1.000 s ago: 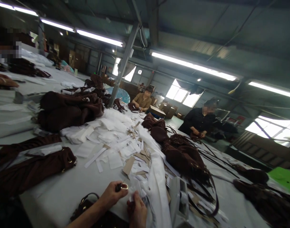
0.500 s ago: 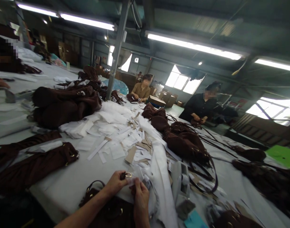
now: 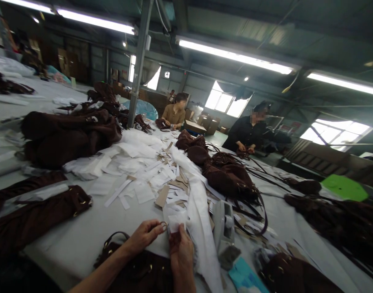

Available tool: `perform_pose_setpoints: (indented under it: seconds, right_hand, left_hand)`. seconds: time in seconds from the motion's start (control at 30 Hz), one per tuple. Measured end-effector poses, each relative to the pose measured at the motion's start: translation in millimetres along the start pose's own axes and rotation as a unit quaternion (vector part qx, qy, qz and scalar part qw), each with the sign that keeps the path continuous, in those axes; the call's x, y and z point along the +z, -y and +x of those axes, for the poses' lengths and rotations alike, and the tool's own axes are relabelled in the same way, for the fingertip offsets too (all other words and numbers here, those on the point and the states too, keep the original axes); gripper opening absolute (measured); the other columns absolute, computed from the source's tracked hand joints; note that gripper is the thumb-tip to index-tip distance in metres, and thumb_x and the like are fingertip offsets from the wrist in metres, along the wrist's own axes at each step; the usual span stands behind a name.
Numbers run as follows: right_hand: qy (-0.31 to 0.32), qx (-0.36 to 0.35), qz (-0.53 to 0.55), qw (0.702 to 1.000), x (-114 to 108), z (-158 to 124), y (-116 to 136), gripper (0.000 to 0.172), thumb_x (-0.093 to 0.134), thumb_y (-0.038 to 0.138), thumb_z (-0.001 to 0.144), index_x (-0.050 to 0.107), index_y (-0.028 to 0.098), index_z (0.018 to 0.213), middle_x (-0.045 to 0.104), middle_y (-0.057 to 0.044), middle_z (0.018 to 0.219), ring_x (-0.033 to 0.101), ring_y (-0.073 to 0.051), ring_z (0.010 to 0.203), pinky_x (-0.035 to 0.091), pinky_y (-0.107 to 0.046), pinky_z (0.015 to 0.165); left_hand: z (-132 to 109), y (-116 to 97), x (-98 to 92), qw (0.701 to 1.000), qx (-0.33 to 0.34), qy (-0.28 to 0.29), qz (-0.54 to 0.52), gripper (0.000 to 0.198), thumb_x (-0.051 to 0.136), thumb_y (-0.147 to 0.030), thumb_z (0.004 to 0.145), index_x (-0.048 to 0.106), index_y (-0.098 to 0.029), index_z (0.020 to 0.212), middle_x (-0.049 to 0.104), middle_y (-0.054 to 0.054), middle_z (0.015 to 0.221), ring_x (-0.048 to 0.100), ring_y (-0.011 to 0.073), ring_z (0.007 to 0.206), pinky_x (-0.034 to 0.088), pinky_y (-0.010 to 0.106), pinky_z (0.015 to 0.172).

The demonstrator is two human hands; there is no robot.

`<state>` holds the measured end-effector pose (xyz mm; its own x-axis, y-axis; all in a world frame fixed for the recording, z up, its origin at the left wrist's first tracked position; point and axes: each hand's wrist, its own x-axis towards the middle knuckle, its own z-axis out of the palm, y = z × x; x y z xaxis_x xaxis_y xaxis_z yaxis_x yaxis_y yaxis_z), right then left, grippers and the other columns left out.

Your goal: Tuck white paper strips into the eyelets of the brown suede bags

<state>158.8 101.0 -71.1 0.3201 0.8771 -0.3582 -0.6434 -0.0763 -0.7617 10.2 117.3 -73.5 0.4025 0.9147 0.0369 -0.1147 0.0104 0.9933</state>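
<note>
The left fingers (image 3: pixel 156 228) pinch a small ring (image 3: pixel 164 225) beside the white sheet (image 3: pixel 176 222) that the right fingers (image 3: pixel 183 232) pinch above a brown bag (image 3: pixel 145 272), seemingly a pairing step calling for steady alignment.

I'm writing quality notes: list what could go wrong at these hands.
The small metal loop in the left hand could slip and get lost among the paper scraps. The small white sheet in the right hand might tear. A dropped loop could mark the brown handbag below.
</note>
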Motion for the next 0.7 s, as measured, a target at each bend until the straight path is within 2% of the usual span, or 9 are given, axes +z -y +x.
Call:
perform_pose_setpoints:
  seconds: [0.17,0.37,0.47,0.57,0.7]
  right_hand:
    - [0.019,0.003,-0.016,1.0,1.2,-3.3,-2.9,0.019,0.076,0.034,0.069,0.062,0.021,0.068,0.061,0.003,0.057,0.055,-0.011,0.049,0.044,-0.022,0.048]
    - [0.042,0.001,-0.064,0.997,-0.5,-4.4,-5.8,0.023,0.075,0.041,0.069,0.065,0.02,0.072,0.064,0.002,0.062,0.057,-0.012,0.054,0.045,-0.022,0.052]
    - [0.059,-0.011,-0.11,0.992,-1.2,-4.1,-11.4,0.027,0.074,0.044,0.07,0.067,0.018,0.07,0.064,0.001,0.061,0.055,-0.012,0.053,0.042,-0.022,0.051]
    - [0.078,-0.029,-0.166,0.983,-1.8,-3.6,-16.8,0.032,0.073,0.048,0.071,0.069,0.015,0.068,0.063,0.0,0.058,0.053,-0.011,0.052,0.039,-0.021,0.051]
    - [0.086,-0.057,-0.222,0.97,-3.7,-2.1,-19.3,0.041,0.068,0.054,0.073,0.07,0.014,0.068,0.064,-0.002,0.057,0.052,-0.012,0.054,0.038,-0.022,0.051]
  left_hand:
    - [1.1,0.7,-1.4,0.999,0.01,-0.006,0.035,0.038,0.052,-0.052,0.085,0.052,-0.016,0.072,0.032,-0.008,0.054,0.026,0.0072,0.049,0.022,0.02,0.046]
    - [2.5,2.1,-1.4,0.998,0.028,-0.016,0.057,0.039,0.057,-0.05,0.082,0.06,-0.013,0.07,0.043,-0.004,0.062,0.037,0.0104,0.061,0.031,0.021,0.056]
    - [2.1,2.5,-0.5,0.997,0.023,-0.027,0.068,0.037,0.059,-0.048,0.081,0.065,-0.012,0.085,0.049,-0.003,0.065,0.041,0.0113,0.061,0.034,0.022,0.057]
    - [2.3,1.1,0.3,0.996,0.017,-0.032,0.078,0.039,0.056,-0.048,0.083,0.064,-0.013,0.098,0.052,-0.003,0.067,0.042,0.0113,0.059,0.034,0.022,0.056]
    - [3.3,-4.1,-0.9,0.999,0.008,0.017,0.034,0.035,0.048,-0.041,0.086,0.064,-0.014,0.1,0.055,0.0,0.073,0.045,0.0128,0.064,0.037,0.023,0.06]
